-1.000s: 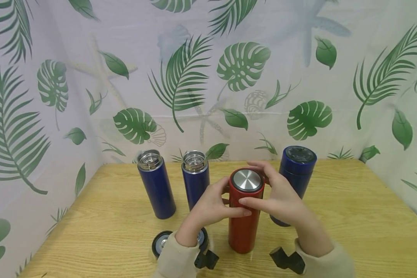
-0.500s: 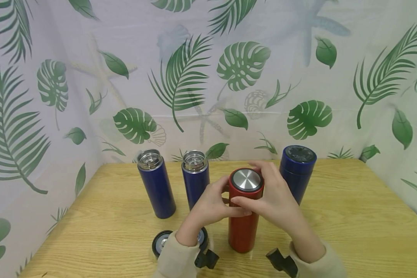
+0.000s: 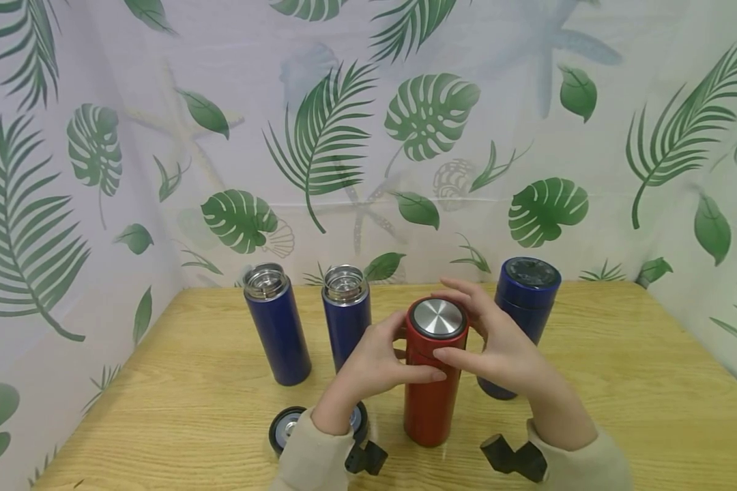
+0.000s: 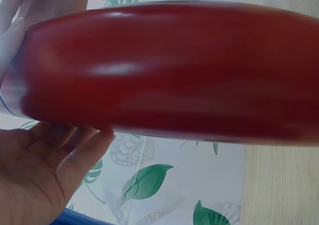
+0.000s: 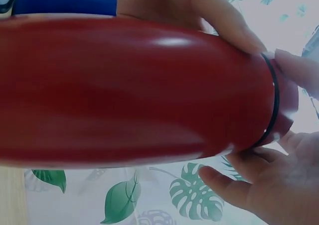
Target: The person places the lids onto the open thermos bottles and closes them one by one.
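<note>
Head view: red bottle [image 3: 428, 409] upright on desk [image 3: 626, 382], left hand [image 3: 381, 358] grasping its body, right hand [image 3: 500, 341] gripping round its lid [image 3: 438, 318], still seated; two blue bottles [image 3: 280, 341] stand lidless, loose lids [image 3: 286, 425] by left sleeve [image 3: 319, 450]; right-side blue bottle [image 3: 525, 308] capped, so looks like two off, two left

No lettering legible; no numbers, brands or signs readable either.
</note>
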Tool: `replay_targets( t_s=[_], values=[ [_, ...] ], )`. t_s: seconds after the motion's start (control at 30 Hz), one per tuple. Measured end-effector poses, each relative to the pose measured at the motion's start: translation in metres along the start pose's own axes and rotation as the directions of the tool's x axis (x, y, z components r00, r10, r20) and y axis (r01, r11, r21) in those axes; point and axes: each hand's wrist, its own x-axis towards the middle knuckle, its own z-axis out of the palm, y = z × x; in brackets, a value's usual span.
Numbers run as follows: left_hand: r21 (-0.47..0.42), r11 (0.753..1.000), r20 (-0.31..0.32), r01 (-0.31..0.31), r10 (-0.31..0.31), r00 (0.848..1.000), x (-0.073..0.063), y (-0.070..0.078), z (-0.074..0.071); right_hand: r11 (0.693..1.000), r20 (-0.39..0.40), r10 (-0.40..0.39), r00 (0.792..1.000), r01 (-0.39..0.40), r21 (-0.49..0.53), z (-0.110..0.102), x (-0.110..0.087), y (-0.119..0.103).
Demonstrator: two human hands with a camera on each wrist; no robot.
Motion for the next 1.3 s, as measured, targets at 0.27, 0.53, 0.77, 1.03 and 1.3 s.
replay_targets(
  t_s=[0.27,0.53,0.77,1.03,1.3],
  values=[
    [-0.001,1.000,-0.008,0.010,-0.010,1.000,0.000,0.000,0.000,0.968,-0.148,0.145,0.978,-0.171,-0.181,0.010,0.002,-0.007],
    [-0.001,1.000,-0.007,0.029,-0.029,1.000,0.000,0.000,0.000,0.950,-0.180,0.136,0.974,-0.180,-0.255,0.014,0.003,-0.008],
    [0.005,1.000,-0.005,0.031,-0.031,1.000,0.001,0.000,0.000,0.996,-0.030,0.015,0.999,-0.018,-0.092,0.004,0.001,-0.002],
    [-0.007,1.000,-0.005,0.004,-0.004,1.000,0.000,0.001,0.001,0.998,-0.025,-0.008,1.000,0.006,-0.069,0.003,0.001,-0.001],
    [0.003,1.000,-0.018,0.030,-0.030,0.999,0.001,-0.001,0.000,0.961,-0.168,0.117,0.979,-0.154,-0.229,0.014,0.003,-0.006]
  ],
)
